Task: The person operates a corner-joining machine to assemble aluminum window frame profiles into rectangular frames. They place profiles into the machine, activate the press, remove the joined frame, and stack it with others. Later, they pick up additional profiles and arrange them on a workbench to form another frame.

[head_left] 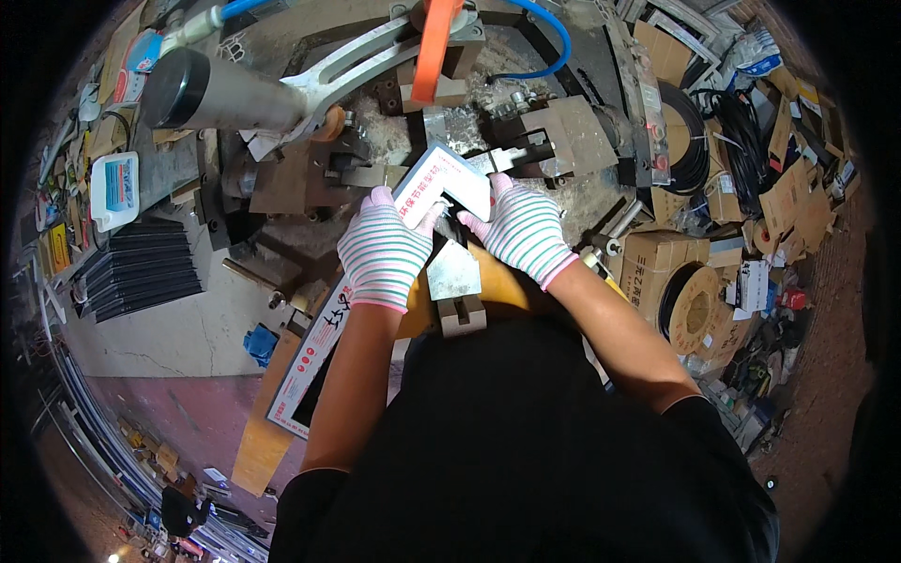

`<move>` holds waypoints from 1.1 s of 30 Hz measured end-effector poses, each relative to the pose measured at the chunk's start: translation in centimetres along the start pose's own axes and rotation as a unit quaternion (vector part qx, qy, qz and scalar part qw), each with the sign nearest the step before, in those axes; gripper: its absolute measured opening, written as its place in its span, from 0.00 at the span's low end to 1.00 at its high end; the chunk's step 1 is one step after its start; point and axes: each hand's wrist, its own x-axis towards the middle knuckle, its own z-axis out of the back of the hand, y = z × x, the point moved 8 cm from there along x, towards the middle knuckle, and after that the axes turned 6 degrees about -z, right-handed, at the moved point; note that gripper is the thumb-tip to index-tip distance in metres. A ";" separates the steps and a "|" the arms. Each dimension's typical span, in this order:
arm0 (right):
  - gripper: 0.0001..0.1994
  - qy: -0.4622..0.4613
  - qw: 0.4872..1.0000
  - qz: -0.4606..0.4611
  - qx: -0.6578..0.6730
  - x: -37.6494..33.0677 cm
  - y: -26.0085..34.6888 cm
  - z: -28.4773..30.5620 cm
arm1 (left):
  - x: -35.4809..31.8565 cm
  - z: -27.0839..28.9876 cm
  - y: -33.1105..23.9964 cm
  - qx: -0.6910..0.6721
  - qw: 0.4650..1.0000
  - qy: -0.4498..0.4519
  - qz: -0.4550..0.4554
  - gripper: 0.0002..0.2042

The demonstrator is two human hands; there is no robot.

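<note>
Both hands are gloved in striped knit and work on one item. The item, a white L-shaped corner piece (pixel 439 171) with red print, sits at the middle of the metal fixture, its outer angle pointing to the far side. The left hand (pixel 383 246) has its fingers closed on the left limb, thumb toward the inside of the angle. The right hand (pixel 526 230) has thumb and fingers drawn together at the end of the right limb, with little opening left between them.

A left steel block (pixel 291 178) and a right steel block (pixel 568 136) flank the piece; a silver plate (pixel 454 272) lies just to the near side. Whether the piece touches any of these cannot be determined. A printed frame strip (pixel 314 352) passes beneath the left forearm; any join to the piece is hidden.

On the far side stands an orange lever (pixel 435 52).

Assessment: the step in hand appears to be positioning the piece by both limbs. The next move calls for keeping the angle square to the blocks, with fingers clear of the metal faces.
</note>
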 end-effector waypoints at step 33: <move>0.30 -0.083 0.995 0.043 0.016 -1.1 0.0 0.9 | -1.0 1.6 -1.0 0.008 1.000 0.017 0.024 0.35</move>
